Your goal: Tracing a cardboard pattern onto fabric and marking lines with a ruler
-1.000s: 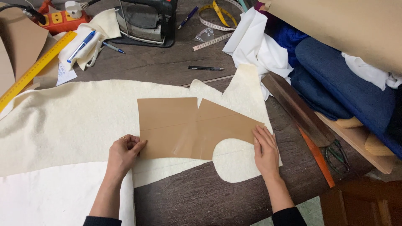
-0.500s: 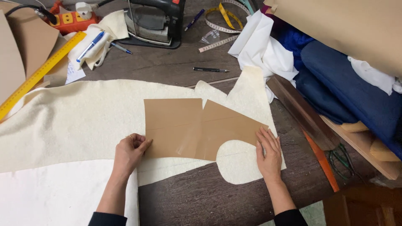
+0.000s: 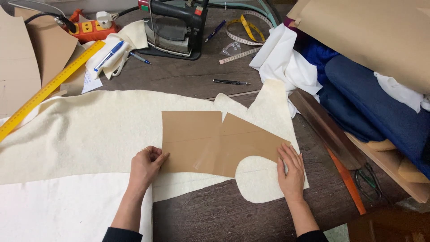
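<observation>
A brown paper pattern piece (image 3: 210, 141) lies flat on cream woolly fabric (image 3: 85, 130) spread over the dark wooden table (image 3: 219, 215). My left hand (image 3: 145, 166) rests at the pattern's lower left corner, fingers curled and touching its edge. My right hand (image 3: 291, 170) lies flat with fingers together on the fabric at the pattern's right tip. A rounded flap of cream fabric (image 3: 257, 183) shows below the pattern's curved cutout. Neither hand grips anything.
At the back stand a black iron (image 3: 172, 27), an orange power strip (image 3: 92, 29), a yellow ruler (image 3: 47, 89), pens (image 3: 230, 82) and a tape measure (image 3: 239, 40). Blue and white fabrics (image 3: 358, 103) pile at right beside a long wooden bar (image 3: 327, 130) and scissors (image 3: 369, 179).
The view has shifted slightly. Both hands stay at the pattern's corners; the pattern and fabric lie about the same.
</observation>
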